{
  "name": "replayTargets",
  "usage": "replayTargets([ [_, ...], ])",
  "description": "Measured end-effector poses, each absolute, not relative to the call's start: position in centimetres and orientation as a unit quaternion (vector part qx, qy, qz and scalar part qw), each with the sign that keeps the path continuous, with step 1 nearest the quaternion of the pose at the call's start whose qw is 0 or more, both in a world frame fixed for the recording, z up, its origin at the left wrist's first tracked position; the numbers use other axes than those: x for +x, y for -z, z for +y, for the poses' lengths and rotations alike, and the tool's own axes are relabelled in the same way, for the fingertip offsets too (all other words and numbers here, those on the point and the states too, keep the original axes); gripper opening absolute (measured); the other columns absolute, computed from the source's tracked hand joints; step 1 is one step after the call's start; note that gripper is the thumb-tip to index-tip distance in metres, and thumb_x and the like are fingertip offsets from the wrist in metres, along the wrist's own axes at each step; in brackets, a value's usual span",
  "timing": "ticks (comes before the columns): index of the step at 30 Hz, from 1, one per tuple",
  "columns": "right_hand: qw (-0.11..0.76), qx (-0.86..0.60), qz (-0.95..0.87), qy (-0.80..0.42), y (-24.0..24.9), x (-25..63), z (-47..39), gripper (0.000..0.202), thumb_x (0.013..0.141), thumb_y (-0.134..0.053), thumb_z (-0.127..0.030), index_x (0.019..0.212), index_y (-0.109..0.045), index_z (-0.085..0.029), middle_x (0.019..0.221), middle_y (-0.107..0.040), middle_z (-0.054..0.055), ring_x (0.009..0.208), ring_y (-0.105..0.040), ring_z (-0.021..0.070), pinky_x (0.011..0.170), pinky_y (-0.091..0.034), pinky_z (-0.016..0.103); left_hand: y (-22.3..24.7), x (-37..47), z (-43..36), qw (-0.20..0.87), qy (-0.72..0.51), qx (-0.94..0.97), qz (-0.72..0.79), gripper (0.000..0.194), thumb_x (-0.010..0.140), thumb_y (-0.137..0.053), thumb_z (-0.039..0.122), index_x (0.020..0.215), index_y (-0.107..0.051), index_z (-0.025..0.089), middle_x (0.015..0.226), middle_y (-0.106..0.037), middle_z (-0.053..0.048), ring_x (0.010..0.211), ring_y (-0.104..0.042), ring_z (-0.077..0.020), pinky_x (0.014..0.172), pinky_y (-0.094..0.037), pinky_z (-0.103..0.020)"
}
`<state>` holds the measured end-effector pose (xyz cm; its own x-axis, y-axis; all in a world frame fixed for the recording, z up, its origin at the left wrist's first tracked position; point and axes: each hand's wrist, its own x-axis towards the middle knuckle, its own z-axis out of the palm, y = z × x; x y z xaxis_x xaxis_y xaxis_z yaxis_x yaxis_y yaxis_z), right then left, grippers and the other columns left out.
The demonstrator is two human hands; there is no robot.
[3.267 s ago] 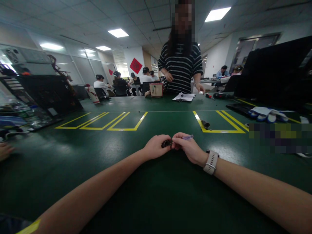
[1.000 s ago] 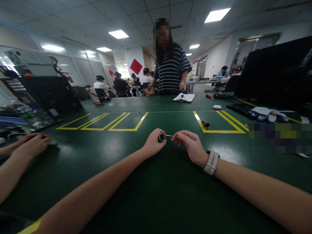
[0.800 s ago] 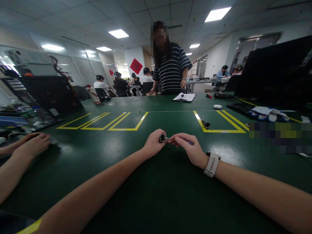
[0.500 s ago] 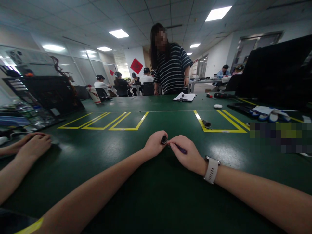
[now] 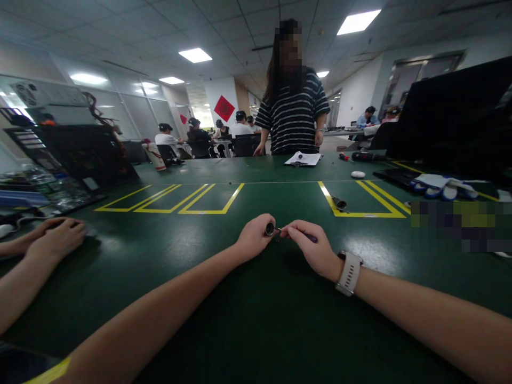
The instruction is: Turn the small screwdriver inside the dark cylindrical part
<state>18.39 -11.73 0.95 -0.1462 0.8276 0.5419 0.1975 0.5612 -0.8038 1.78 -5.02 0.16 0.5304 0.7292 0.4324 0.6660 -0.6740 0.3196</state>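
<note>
My left hand (image 5: 256, 237) is closed round a dark hollow cylinder (image 5: 269, 229), its round open end facing me. In my right hand (image 5: 310, 245) is a screwdriver with a purple handle (image 5: 311, 238), held in a pinch. Its thin metal shaft (image 5: 279, 229) points left and reaches the cylinder's edge; whether the tip touches it I cannot tell. A tiny dark piece (image 5: 277, 241) lies on the table just below, between my hands. Farther off, a second dark cylindrical part (image 5: 340, 204) rests over the yellow tape at right.
Yellow tape outlines (image 5: 202, 212) mark the green table (image 5: 192, 282). A clipboard (image 5: 303, 159), a white mouse (image 5: 358, 174), gloves (image 5: 444, 186) and a dark monitor (image 5: 452, 117) stand beyond. Another person's hands (image 5: 60, 237) are at left; a person in stripes (image 5: 298, 114) stands opposite.
My right hand has drawn back slightly to the right with the screwdriver, baring more of its shaft. My left hand stays put. The standing person has shifted right.
</note>
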Motion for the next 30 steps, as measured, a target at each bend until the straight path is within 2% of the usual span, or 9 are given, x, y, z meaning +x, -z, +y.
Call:
replayTargets([
  [3, 0.525, -0.383, -0.719, -0.245, -0.8, 18.1, -11.8, 0.02, 0.082, -0.048, -0.022, 0.075, -0.065, -0.017, 0.077, -0.064, 0.005, 0.075, -0.058, 0.0177, 0.071, -0.043, 0.033, -0.3, 1.8, -5.1, 0.043, -0.259, 0.881, 0.393, 0.003, 0.077, -0.051, 0.02, 0.077, -0.05, 0.017, 0.074, -0.054, 0.0, 0.069, -0.05, -0.0143, 0.06, -0.037, -0.025],
  [5, 0.522, -0.383, -0.714, -0.266, -0.8, 18.1, -11.7, 0.02, 0.081, -0.048, -0.023, 0.072, -0.065, -0.017, 0.076, -0.065, 0.005, 0.074, -0.058, 0.0177, 0.071, -0.043, 0.033, -0.3, 1.7, -5.2, 0.036, -0.251, 0.889, 0.382, 0.001, 0.077, -0.05, 0.019, 0.078, -0.05, 0.017, 0.075, -0.053, -0.001, 0.069, -0.05, -0.0144, 0.061, -0.037, -0.026],
  [11, 0.56, -0.358, -0.521, -0.535, -0.5, 18.9, -10.0, 0.02, 0.074, -0.05, -0.023, 0.069, -0.067, -0.014, 0.069, -0.067, 0.006, 0.065, -0.057, 0.0162, 0.063, -0.042, 0.031, -0.3, 1.6, -5.3, 0.041, -0.263, 0.896, 0.356, 0.004, 0.074, -0.051, 0.014, 0.076, -0.049, 0.017, 0.073, -0.052, 0.0, 0.068, -0.049, -0.0137, 0.062, -0.037, -0.026],
  [15, 0.554, -0.352, -0.435, -0.617, -0.2, 19.1, -9.3, 0.018, 0.071, -0.054, -0.025, 0.07, -0.068, -0.013, 0.069, -0.068, 0.007, 0.062, -0.057, 0.0152, 0.062, -0.041, 0.03, -0.3, 1.7, -5.1, 0.07, -0.286, 0.887, 0.355, 0.005, 0.074, -0.053, 0.014, 0.074, -0.047, 0.017, 0.072, -0.05, 0.001, 0.067, -0.048, -0.0129, 0.062, -0.036, -0.025],
  [18, 0.562, -0.349, -0.451, -0.599, -0.3, 18.9, -9.5, 0.019, 0.072, -0.053, -0.026, 0.07, -0.068, -0.014, 0.069, -0.068, 0.007, 0.063, -0.057, 0.0152, 0.061, -0.04, 0.03, -0.4, 1.7, -5.1, 0.082, -0.289, 0.884, 0.359, 0.006, 0.073, -0.053, 0.014, 0.073, -0.047, 0.016, 0.072, -0.05, 0.001, 0.067, -0.048, -0.0129, 0.062, -0.036, -0.025],
  [21, 0.578, -0.357, -0.52, -0.518, -0.6, 18.6, -10.2, 0.02, 0.074, -0.052, -0.027, 0.069, -0.068, -0.015, 0.069, -0.067, 0.005, 0.065, -0.056, 0.0157, 0.062, -0.04, 0.03, -0.4, 1.7, -5.2, 0.077, -0.28, 0.883, 0.368, 0.005, 0.073, -0.052, 0.013, 0.073, -0.048, 0.017, 0.072, -0.05, 0.001, 0.068, -0.048, -0.0132, 0.062, -0.036, -0.025],
  [25, 0.547, -0.38, -0.602, -0.44, -0.8, 18.5, -10.9, 0.021, 0.078, -0.05, -0.027, 0.072, -0.068, -0.017, 0.072, -0.066, 0.004, 0.07, -0.057, 0.0167, 0.065, -0.04, 0.031, -0.4, 1.6, -5.3, 0.053, -0.268, 0.88, 0.389, 0.005, 0.074, -0.05, 0.012, 0.074, -0.048, 0.017, 0.073, -0.051, 0.0, 0.068, -0.048, -0.0136, 0.061, -0.036, -0.025],
  [27, 0.544, -0.373, -0.598, -0.454, -0.7, 18.6, -10.7, 0.022, 0.078, -0.05, -0.027, 0.073, -0.068, -0.017, 0.073, -0.066, 0.005, 0.071, -0.057, 0.0168, 0.065, -0.041, 0.031, -0.4, 1.6, -5.3, 0.04, -0.263, 0.884, 0.384, 0.005, 0.074, -0.049, 0.012, 0.075, -0.048, 0.017, 0.073, -0.051, 0.0, 0.068, -0.048, -0.0136, 0.061, -0.036, -0.026],
  [30, 0.551, -0.362, -0.523, -0.541, -0.4, 18.8, -10.1, 0.021, 0.075, -0.051, -0.027, 0.072, -0.067, -0.015, 0.071, -0.067, 0.006, 0.067, -0.057, 0.0164, 0.063, -0.04, 0.03, -0.5, 1.6, -5.3, 0.038, -0.261, 0.892, 0.366, 0.004, 0.075, -0.049, 0.013, 0.076, -0.048, 0.017, 0.074, -0.052, 0.0, 0.069, -0.048, -0.0135, 0.062, -0.037, -0.026],
])
